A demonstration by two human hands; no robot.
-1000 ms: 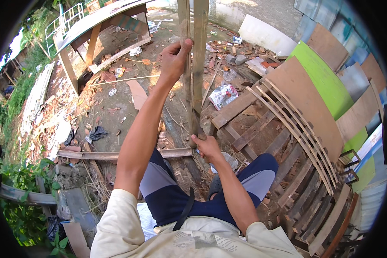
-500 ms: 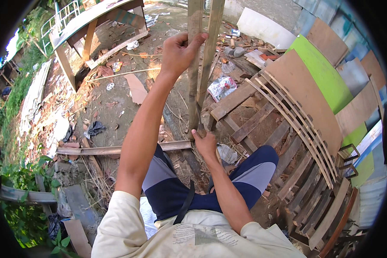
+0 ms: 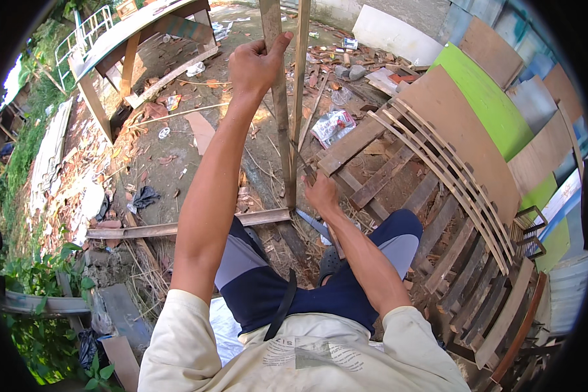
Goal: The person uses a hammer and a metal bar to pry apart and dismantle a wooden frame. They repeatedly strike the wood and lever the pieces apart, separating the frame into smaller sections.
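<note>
Our left hand (image 3: 253,66) grips an upright plank (image 3: 279,104), our right hand (image 3: 322,193) a dark tool (image 3: 310,174); littered ground (image 3: 196,179) stretches left, slats (image 3: 449,259) edge right.

Upright strip (image 3: 280,104) — matt wood; shirt (image 3: 300,369) — cloth

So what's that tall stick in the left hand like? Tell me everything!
The wooden strip is long, greyish brown and weathered-looking. It stands nearly upright, its top out of the picture. The left hand grips it high in view. A thinner strip rises to its right, the gap narrowing lower down; I can't tell if they join.
</note>
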